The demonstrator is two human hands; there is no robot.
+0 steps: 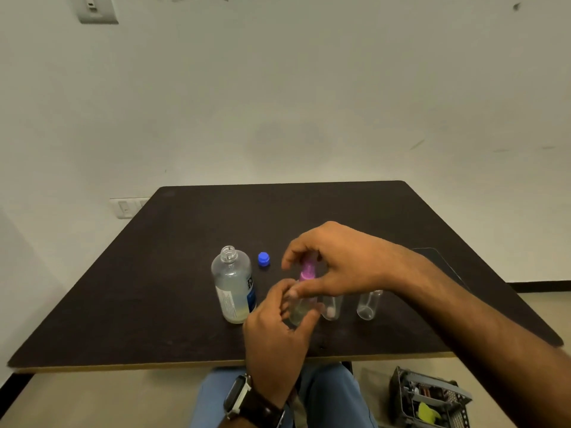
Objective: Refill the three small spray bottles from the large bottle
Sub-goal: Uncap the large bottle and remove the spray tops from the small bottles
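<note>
Head view: my left hand (pixel 278 329) grips a small spray bottle (pixel 298 313) near the table's (pixel 154 304) front edge; my right hand (pixel 333 261) pinches its pink spray cap (pixel 307 271).

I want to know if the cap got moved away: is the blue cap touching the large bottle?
Apart. The head view shows bare dark table between the blue cap and the large bottle.
</note>
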